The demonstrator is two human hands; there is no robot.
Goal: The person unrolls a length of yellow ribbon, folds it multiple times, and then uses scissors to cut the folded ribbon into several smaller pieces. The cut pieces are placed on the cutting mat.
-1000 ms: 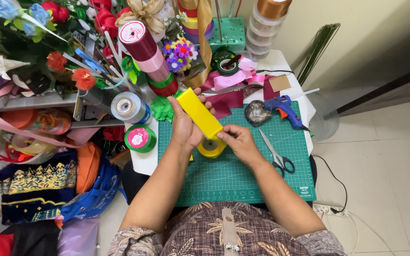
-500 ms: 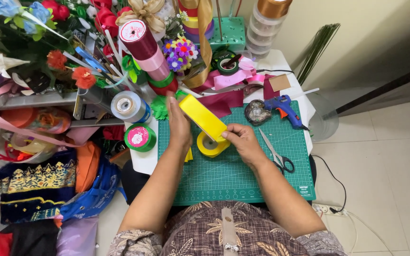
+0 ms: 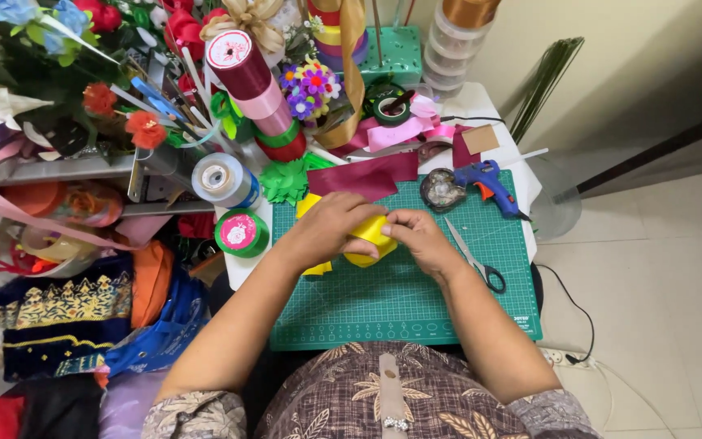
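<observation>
Over the green gridded cutting mat (image 3: 416, 309), a glossy yellow satin ribbon roll (image 3: 370, 236) is pinched closed between the left hand (image 3: 331, 228) and right hand (image 3: 416, 237); it is judged light, soft and slippery, best gripped by its edges; grey-handled scissors (image 3: 473, 258) lie beyond

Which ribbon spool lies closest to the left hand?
The green spool with the pink label, on the table edge beside the left hand. The pale blue spool sits farther back.
</observation>
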